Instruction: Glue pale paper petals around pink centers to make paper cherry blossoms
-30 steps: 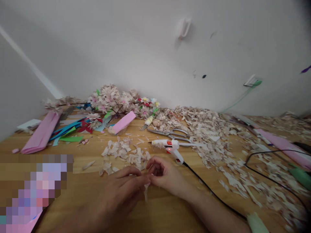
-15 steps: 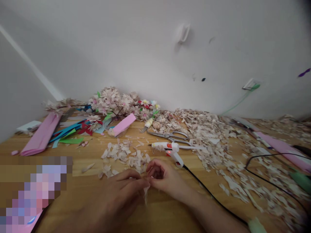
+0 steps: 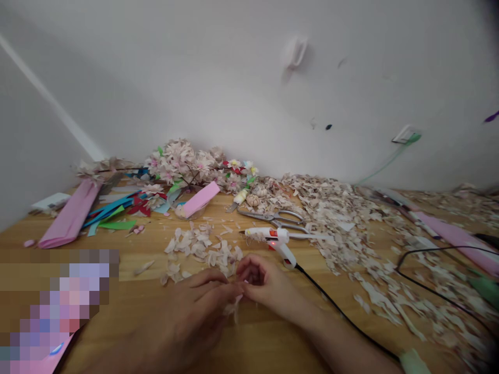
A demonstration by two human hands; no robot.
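Observation:
My left hand [image 3: 205,306] is closed, thumb and fingers pinched together, with a thin, pale piece of garlic skin [image 3: 234,307] hanging below its fingertips. My right hand [image 3: 268,285] meets it fingertip to fingertip, its fingers curled and pinching at the same piece. Most of what lies between the fingers is hidden. Just beyond the hands is a small heap of loose garlic-skin petals [image 3: 195,244]. A white hot glue gun [image 3: 276,240] with a lit red light lies on the wooden table [image 3: 156,301] past my right hand.
Scissors [image 3: 290,218] lie behind the glue gun, near garlic bulbs [image 3: 253,201]. Papery flowers on branches [image 3: 181,161] stand against the wall. Pink paper [image 3: 72,213] and coloured strips [image 3: 117,224] lie left. Garlic skins [image 3: 331,208] cover the right side, crossed by a black cord [image 3: 335,301].
The view has shifted slightly, so things sit a little further right. My hands stay together, and the hanging garlic skin has changed its angle a little between the fingers.

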